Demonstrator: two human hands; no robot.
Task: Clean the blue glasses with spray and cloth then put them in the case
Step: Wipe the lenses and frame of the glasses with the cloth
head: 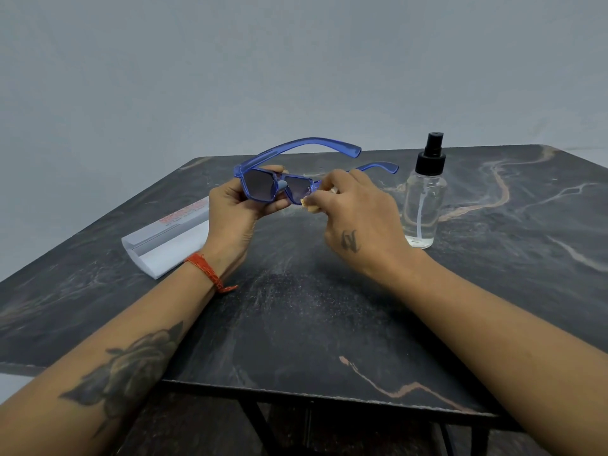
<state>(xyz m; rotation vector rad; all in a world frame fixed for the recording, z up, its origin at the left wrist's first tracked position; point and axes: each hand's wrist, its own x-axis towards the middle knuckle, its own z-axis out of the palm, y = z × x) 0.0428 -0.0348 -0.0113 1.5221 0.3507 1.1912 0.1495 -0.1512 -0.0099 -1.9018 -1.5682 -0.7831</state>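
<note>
Left hand [232, 205] pinches glasses [273, 187] in air over table [296, 324] middle. Right hand [353, 212] fingers squeeze cloth [307, 203] on lens. Rub too hard: glasses slip, drop. Bottle [424, 199] close, elbow may tip it. Case [164, 245] near left edge.

Both forearms are bare, with no sleeves reaching into view. The left wrist wears a red thread band [206, 270], wound several times round, with a short loose end sticking out toward the inner side. The left forearm bears a large dark tattoo of a rose [131, 366], its petals shaded grey, with pointed leaves running out at either end. The back of the right hand [357, 222] carries a small dark tattoo [349, 241], two slanting strokes like a letter or sign; its exact form cannot be read. The left hand [230, 209] shows no ring or other marking
</note>
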